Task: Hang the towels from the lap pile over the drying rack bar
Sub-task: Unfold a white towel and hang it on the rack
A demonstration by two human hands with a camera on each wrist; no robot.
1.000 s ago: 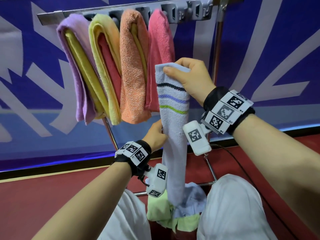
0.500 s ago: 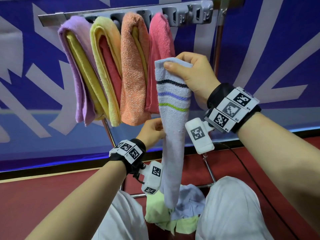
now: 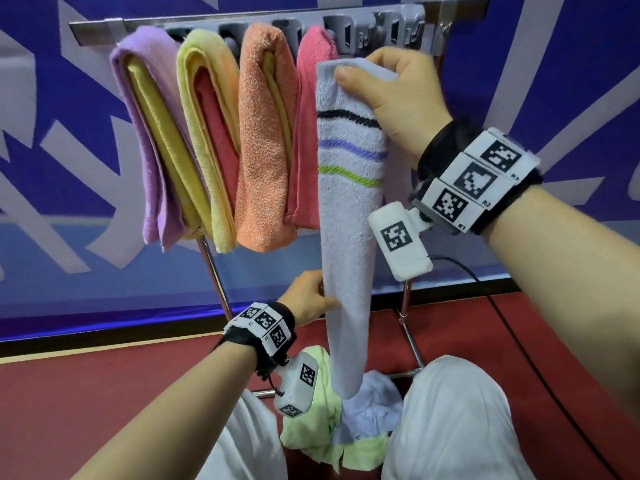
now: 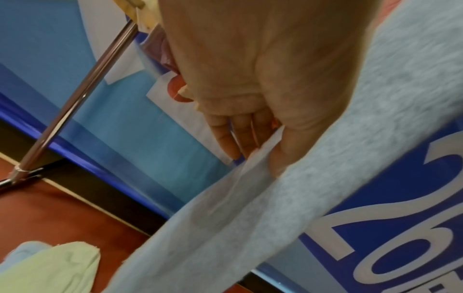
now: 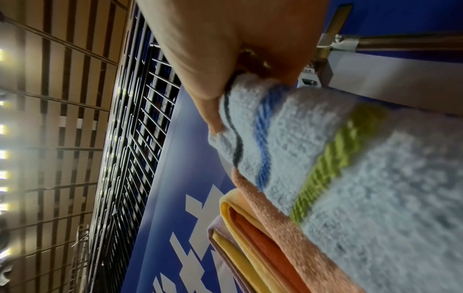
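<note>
A pale blue towel point(image 3: 349, 220) with black, purple and green stripes hangs folded in front of the rack. My right hand point(image 3: 367, 74) grips its top fold, just below the grey rack bar point(image 3: 381, 26) and right of the pink towel point(image 3: 306, 133). My left hand point(image 3: 322, 296) pinches the towel's lower part, thumb in front and fingers behind. The right wrist view shows the striped towel point(image 5: 350, 178) gripped by the right hand point(image 5: 233, 93). In the left wrist view the left hand point(image 4: 258, 154) holds the towel's edge point(image 4: 275, 208). A lap pile point(image 3: 346, 434) of green and light blue towels lies between my knees.
Purple point(image 3: 138, 140), yellow point(image 3: 204, 133) and orange point(image 3: 266, 140) towels hang over the bar left of the pink one. The bar's right end point(image 3: 450, 15) is bare. Metal rack legs point(image 3: 214, 271) run down to a red floor. A black cable point(image 3: 502, 323) trails at the right.
My right hand has lifted the towel's top fold up to just under the bar. My left hand has dropped a little and now holds the towel lower down.
</note>
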